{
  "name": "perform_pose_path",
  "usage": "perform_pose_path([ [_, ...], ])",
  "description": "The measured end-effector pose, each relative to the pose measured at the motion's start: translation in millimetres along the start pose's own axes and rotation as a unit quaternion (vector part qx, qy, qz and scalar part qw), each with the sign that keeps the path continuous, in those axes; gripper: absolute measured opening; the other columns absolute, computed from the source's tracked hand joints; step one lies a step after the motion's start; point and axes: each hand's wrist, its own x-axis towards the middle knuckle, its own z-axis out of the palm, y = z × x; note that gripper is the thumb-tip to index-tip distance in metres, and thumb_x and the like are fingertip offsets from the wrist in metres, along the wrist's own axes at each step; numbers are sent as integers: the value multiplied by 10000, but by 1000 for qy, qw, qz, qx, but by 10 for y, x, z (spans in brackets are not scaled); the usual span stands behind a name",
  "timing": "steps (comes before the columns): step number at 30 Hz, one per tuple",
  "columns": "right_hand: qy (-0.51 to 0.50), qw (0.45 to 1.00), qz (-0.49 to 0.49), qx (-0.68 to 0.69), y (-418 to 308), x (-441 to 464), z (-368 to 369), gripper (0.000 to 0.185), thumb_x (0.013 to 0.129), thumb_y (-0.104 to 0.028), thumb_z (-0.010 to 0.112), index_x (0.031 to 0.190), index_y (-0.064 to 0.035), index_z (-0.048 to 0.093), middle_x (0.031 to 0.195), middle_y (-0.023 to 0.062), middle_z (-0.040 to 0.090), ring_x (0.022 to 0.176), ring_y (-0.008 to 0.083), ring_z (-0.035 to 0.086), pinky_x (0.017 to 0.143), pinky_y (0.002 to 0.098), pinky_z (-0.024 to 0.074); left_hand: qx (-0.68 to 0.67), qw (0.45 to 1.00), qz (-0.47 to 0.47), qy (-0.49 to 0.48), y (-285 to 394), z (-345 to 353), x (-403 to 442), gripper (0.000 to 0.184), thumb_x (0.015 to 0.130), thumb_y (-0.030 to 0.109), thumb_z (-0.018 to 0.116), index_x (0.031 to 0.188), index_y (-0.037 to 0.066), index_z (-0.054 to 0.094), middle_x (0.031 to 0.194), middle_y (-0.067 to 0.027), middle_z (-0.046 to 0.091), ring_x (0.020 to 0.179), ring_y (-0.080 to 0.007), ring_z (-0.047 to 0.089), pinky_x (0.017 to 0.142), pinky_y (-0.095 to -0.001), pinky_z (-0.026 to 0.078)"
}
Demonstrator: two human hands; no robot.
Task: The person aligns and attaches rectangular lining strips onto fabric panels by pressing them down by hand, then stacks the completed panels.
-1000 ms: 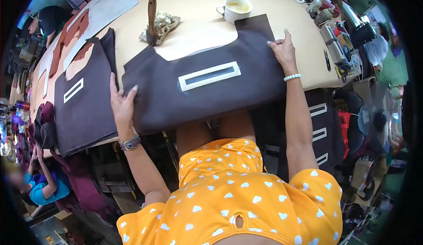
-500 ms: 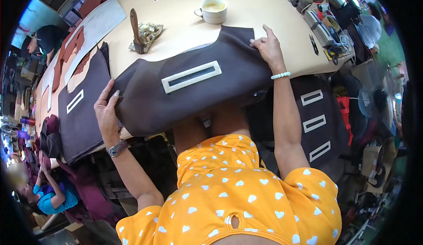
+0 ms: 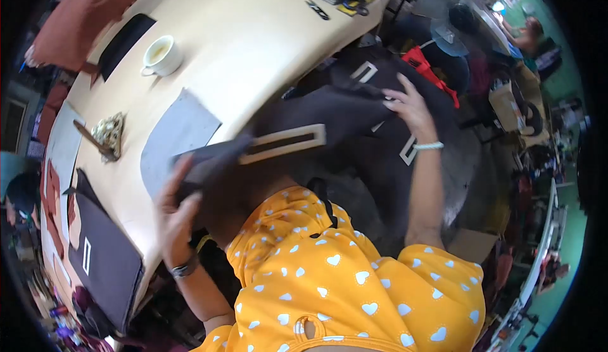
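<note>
A dark brown piece [image 3: 291, 119] with a pale rectangular frame [image 3: 288, 143] hangs between my two hands, off the table's edge and blurred by motion. My left hand [image 3: 177, 209] pinches its left end between thumb and fingers. At its right end my right hand [image 3: 408, 106] grips the edge with thumb and fingers. Beneath and beyond it, to the right, lie more dark pieces [image 3: 437, 155] with pale frames, partly hidden by the held piece. A grey sheet [image 3: 180, 133] lies on the table beside my left hand.
On the pale table [image 3: 240, 41] are a white cup [image 3: 162, 56], a brush [image 3: 95, 140] on a crumpled lump, a dark stack [image 3: 104, 250] at left, and tools at the far corner. A red item [image 3: 430, 76] and cardboard box [image 3: 506, 102] stand right. People are at both sides.
The view has turned right. Both hands have carried the dark piece off the table towards the pieces on the right, and the grey sheet is now uncovered.
</note>
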Motion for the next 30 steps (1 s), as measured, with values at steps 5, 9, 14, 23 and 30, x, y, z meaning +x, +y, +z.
perform_pose_path([
  [5, 211, 921, 117, -306, 264, -929, -1853, 923, 641, 73, 625, 1441, -108, 202, 976, 153, 656, 745, 153, 599, 654, 271, 487, 30, 939, 32, -342, -129, 1363, 300, 476, 741, -32, 558, 1216, -3, 543, 1152, -116, 607, 1074, -176, 558, 966, -277, 388],
  [9, 350, 779, 122, -505, 332, -1312, -2870, 804, 673, 115, 540, 1408, -87, 284, 977, 187, 650, 844, 266, 630, 764, 354, 486, 16, 890, 127, -437, -160, 2181, 174, 529, 755, -58, 580, 1260, 88, 524, 937, -173, 626, 873, -267, 621, 754, -317, 471],
  [14, 425, 749, -45, -506, 485, -652, -2718, 671, 699, 99, 491, 1344, -66, 402, 1097, 204, 600, 973, 329, 591, 859, 392, 445, 148, 923, 103, -340, -356, 2343, 387, 535, 781, -64, 561, 1290, 81, 481, 1069, -212, 591, 937, -300, 619, 800, -330, 480],
  [23, 336, 796, -243, -441, 846, 1404, -1344, 529, 721, 112, 465, 1230, -28, 496, 1018, 189, 528, 980, 360, 525, 859, 405, 422, 184, 979, 59, -64, -1337, 2094, 818, 672, 790, -47, 523, 1402, 127, 307, 899, -223, 537, 693, -330, 579, 653, -374, 469],
  [30, 322, 799, -282, -422, 700, 2325, -857, 469, 741, 102, 465, 1181, -41, 538, 1049, 165, 527, 975, 348, 537, 856, 415, 432, 191, 981, 33, 7, -1693, 2082, 1028, 641, 828, 15, 534, 1412, 81, 276, 829, -199, 539, 586, -248, 494, 574, -317, 438],
])
